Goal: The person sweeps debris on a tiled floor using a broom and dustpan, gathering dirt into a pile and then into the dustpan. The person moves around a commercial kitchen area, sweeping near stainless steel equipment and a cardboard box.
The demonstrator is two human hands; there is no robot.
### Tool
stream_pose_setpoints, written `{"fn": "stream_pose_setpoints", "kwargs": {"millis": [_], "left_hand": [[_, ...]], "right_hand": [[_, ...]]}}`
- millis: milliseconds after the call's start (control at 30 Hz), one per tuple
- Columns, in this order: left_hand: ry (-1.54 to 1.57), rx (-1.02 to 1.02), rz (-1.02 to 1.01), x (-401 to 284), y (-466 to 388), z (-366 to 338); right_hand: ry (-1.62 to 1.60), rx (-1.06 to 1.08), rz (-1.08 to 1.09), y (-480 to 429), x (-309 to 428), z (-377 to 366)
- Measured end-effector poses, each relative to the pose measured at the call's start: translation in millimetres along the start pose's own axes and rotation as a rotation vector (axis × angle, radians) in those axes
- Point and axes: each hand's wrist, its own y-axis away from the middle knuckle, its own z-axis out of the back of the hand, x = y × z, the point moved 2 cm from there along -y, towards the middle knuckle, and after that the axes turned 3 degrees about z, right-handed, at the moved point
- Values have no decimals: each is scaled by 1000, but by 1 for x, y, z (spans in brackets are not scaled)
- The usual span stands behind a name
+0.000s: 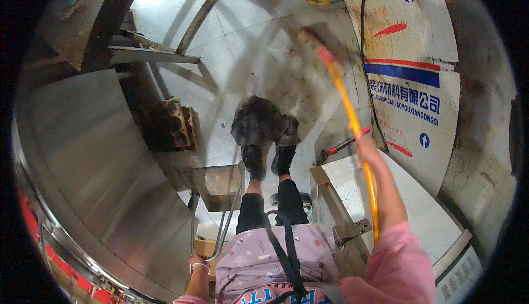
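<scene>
My right hand is closed round the yellow handle of a broom, whose reddish, blurred head points to the floor at the upper right. Beneath the broom head the floor bears dark, scattered dirt. At the lower left, my left hand grips the bent metal tube of a small stool or chair frame. A dark, fuzzy heap lies on the tiled floor just in front of my black shoes. A hammer-like tool with a black and red handle lies near my right hand.
A metal-sided cabinet or counter fills the left. Egg-tray-like blocks stand beside it. A metal frame rises at the upper left. A white printed board leans at the right, with a black cable along it. A yellow hose hangs at the top.
</scene>
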Motion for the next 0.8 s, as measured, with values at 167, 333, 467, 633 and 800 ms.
{"fn": "stream_pose_setpoints", "kwargs": {"millis": [167,333,467,633,800], "left_hand": [[-43,55,3,2,-8,3],[59,48,24,0,-10,1],[80,21,48,-6,1,-1],[65,33,-39,-2,-3,2],[-5,-30,38,0,-13,6]], "right_hand": [[-128,-104,12,-120,69,28],[72,251,-78,-79,25,-45],[-111,301,-167,32,-34,-37],[-28,48,-3,16,-26,2],[-158,46,-74,-44,-20,-49]]}}
